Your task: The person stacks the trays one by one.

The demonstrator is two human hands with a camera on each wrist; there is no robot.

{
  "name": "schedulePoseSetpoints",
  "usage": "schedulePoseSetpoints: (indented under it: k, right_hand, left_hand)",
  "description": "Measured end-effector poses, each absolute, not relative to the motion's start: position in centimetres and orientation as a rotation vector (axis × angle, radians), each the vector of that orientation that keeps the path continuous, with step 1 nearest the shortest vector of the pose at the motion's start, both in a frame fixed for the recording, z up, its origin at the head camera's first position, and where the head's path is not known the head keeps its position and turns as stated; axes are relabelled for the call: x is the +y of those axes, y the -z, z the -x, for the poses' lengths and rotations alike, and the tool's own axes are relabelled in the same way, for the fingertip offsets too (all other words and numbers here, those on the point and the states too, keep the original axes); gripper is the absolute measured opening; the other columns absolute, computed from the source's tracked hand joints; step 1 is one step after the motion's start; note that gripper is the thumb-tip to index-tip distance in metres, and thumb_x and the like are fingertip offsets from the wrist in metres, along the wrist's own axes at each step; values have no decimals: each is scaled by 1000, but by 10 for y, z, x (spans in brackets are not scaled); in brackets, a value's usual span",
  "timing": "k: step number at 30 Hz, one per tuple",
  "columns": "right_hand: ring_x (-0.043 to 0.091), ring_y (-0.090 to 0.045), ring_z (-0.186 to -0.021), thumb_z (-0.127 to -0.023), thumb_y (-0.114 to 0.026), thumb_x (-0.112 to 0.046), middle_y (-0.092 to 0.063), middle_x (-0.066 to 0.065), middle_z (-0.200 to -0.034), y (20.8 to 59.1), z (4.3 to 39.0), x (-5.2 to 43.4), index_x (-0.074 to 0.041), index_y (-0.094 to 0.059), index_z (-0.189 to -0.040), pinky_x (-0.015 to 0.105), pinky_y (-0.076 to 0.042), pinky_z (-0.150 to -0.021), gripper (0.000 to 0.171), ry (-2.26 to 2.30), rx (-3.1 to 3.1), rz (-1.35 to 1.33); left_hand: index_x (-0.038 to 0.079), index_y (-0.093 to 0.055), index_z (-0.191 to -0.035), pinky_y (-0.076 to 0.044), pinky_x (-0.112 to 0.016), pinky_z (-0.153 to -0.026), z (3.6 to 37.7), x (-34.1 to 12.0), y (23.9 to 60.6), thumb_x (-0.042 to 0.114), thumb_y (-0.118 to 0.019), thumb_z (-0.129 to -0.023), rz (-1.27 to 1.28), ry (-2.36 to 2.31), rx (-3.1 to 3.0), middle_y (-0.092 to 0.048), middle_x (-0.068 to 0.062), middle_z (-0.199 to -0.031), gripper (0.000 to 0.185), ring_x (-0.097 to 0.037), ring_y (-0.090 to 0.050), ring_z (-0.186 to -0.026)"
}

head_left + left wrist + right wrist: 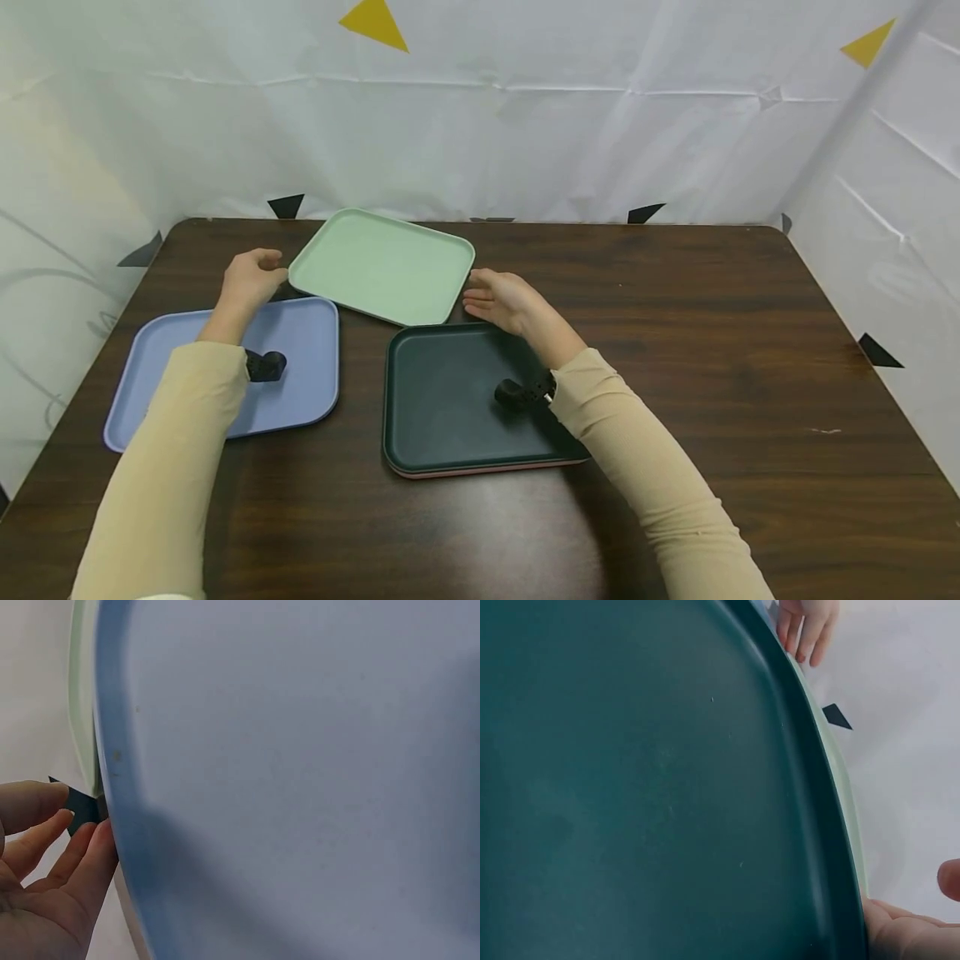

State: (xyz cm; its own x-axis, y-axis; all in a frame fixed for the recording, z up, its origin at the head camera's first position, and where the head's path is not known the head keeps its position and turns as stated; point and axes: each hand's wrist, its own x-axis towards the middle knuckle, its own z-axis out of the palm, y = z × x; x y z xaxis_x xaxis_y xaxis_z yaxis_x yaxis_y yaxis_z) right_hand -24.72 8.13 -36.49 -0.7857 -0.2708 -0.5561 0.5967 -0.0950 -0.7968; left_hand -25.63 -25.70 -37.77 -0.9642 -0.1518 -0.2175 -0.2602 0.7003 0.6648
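A light green tray [382, 267] lies turned at an angle near the table's back edge. Beside its left corner is my left hand [251, 282], thumb and fingers apart with nothing between them in the left wrist view. My right hand [513, 304] is at the tray's right edge, its fingers extended; whether they touch the rim I cannot tell. Under my left forearm lies a blue tray [307, 342]. Below my right wrist sits a dark green tray [446, 392], stacked on another tray with a reddish rim [480, 472].
The dark wooden table [735, 350] extends to the right of the trays. White sheeting [525, 142] hangs behind and at both sides, with black and yellow markers on it. A small black camera [266, 366] is strapped at each wrist.
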Motion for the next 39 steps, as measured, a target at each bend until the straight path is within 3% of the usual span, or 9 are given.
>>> schedulePoseSetpoints:
  k: [7, 15, 24, 26, 29, 33, 39]
  right_hand:
    - [31, -29, -144, -102, -33, -4, -24, 21, -155, 364, 249, 83, -5, -21, -152, 33, -33, -118, 51, 1873, 1601, -323]
    - [29, -31, -143, -99, -34, 5, -26, 21, -155, 364, 249, 86, -2, -23, -151, 31, -32, -118, 53, 1865, 1580, -319]
    - [31, -30, -143, -100, -32, 4, -23, 22, -155, 367, 249, 83, 1, -21, -150, 32, -32, -118, 51, 1896, 1531, -326]
    - [31, -30, -143, -100, -32, 4, -22, 21, -156, 368, 250, 82, 2, -21, -150, 32, -33, -117, 52, 1906, 1516, -336]
    - [31, -30, -143, -100, -31, 4, -20, 22, -156, 368, 250, 81, 2, -19, -151, 32, -34, -117, 52, 1919, 1498, -347]
    - [32, -29, -143, -99, -31, 4, -20, 21, -156, 369, 250, 81, 1, -18, -151, 32, -34, -117, 53, 1936, 1472, -377]
    - [31, -31, -142, -99, -33, 4, -22, 21, -155, 369, 251, 81, 0, -21, -150, 30, -36, -115, 53, 1957, 1468, -399]
  left_hand:
    - [-5, -26, -148, -42, -51, -107, 256, -255, 382, 13, -29, -101, 355, -1181, 2669, -29, -29, -151, 50, -44, -49, -124]
    - [-7, -31, -145, -46, -47, -104, 257, -255, 385, 21, -35, -102, 308, -1178, 2658, -34, -32, -147, 51, -35, -59, -112]
    - [-7, -31, -146, -47, -41, -105, 255, -250, 386, 13, -45, -100, 381, -1287, 2570, -39, -31, -143, 52, -38, -50, -125]
    - [-8, -32, -144, -51, -33, -99, 254, -250, 386, 11, -46, -99, 385, -1300, 2574, -40, -31, -142, 51, -34, -53, -120]
    - [-9, -34, -143, -54, -19, -86, 253, -250, 386, 7, -47, -98, 397, -1353, 2565, -45, -28, -137, 50, -17, -61, -99]
    - [-8, -34, -144, -54, -10, -75, 253, -250, 385, 3, -49, -97, 451, -1477, 2505, -49, -16, -125, 50, 6, -53, -73]
    - [-6, -32, -145, -54, -9, -77, 254, -250, 382, 3, -48, -97, 475, -1588, 2426, -46, -16, -130, 52, 10, -52, -70]
